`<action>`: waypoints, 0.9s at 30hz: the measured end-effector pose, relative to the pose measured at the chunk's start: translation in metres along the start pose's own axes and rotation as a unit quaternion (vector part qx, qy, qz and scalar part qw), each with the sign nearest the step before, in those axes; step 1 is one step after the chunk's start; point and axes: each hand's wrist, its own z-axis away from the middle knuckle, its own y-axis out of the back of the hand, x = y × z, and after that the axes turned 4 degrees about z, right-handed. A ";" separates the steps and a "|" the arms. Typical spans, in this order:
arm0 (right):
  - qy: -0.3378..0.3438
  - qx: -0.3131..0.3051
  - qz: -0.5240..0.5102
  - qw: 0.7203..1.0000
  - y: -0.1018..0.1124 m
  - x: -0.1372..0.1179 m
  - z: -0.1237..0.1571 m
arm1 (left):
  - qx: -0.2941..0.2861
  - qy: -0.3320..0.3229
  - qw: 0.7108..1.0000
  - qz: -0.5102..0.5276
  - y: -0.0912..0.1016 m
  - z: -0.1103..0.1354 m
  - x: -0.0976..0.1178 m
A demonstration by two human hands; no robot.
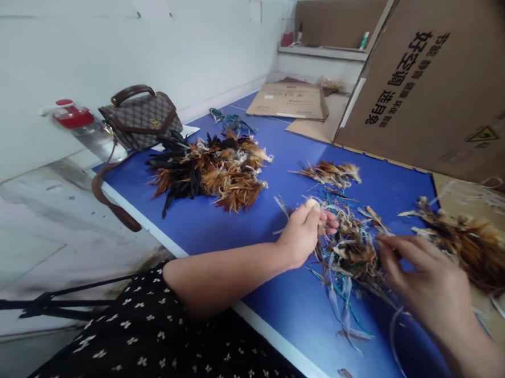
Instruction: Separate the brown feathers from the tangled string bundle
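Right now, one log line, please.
left hand: curled beside tangled brown-and-blue feather pile; right hand: curled opposite; anything held: unclear; glossy blue tabletop: beneath

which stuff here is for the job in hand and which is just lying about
Likely for the job: tangled feather scraps, black-and-brown feather heap, small brown feather bunch, brown feathers at right.

Seemingly just lying about: handbag, red-capped bottle, flattened cardboard.

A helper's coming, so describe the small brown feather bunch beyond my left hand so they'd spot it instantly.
On the blue table, look toward the large printed cardboard. There, beyond the left hand, lies the small brown feather bunch with pale ends. It is far smaller than the feather pile to its left and shows none of that pile's long black plumes.
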 end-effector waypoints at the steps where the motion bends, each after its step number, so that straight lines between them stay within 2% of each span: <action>1: -0.022 -0.011 0.049 0.998 -0.002 0.018 -0.007 | -0.011 0.012 1.000 0.013 -0.001 0.000 0.001; 3: -0.077 -0.050 0.137 0.986 -0.013 0.052 -0.019 | -0.039 0.034 0.998 0.025 -0.002 0.004 0.002; 6: -0.103 -0.083 0.166 0.977 -0.037 0.090 -0.031 | -0.072 0.068 0.995 0.028 -0.005 0.010 0.005; 10: -0.129 -0.093 0.185 0.970 -0.059 0.103 -0.033 | -0.059 0.093 0.994 0.018 -0.005 0.008 0.009; 13: -0.135 -0.072 0.185 0.971 -0.057 0.092 -0.029 | -0.030 0.087 0.996 0.011 -0.003 0.003 0.009; 17: -0.104 -0.014 0.152 0.983 -0.041 0.061 -0.026 | -0.018 0.074 0.997 0.013 -0.001 0.000 0.006; 19: -0.052 0.034 0.119 0.991 -0.033 0.041 -0.023 | -0.031 0.073 0.997 0.015 0.000 0.000 0.003; 22: 0.063 0.095 0.093 0.989 -0.026 0.013 -0.015 | -0.048 0.083 0.995 0.027 -0.001 0.002 0.002; 25: 0.147 0.101 0.104 0.978 -0.024 -0.005 -0.004 | -0.056 0.108 0.992 0.036 -0.002 0.002 0.004; 27: 0.174 0.086 0.109 0.975 -0.025 -0.012 0.003 | -0.061 0.133 0.989 0.033 -0.003 0.002 0.007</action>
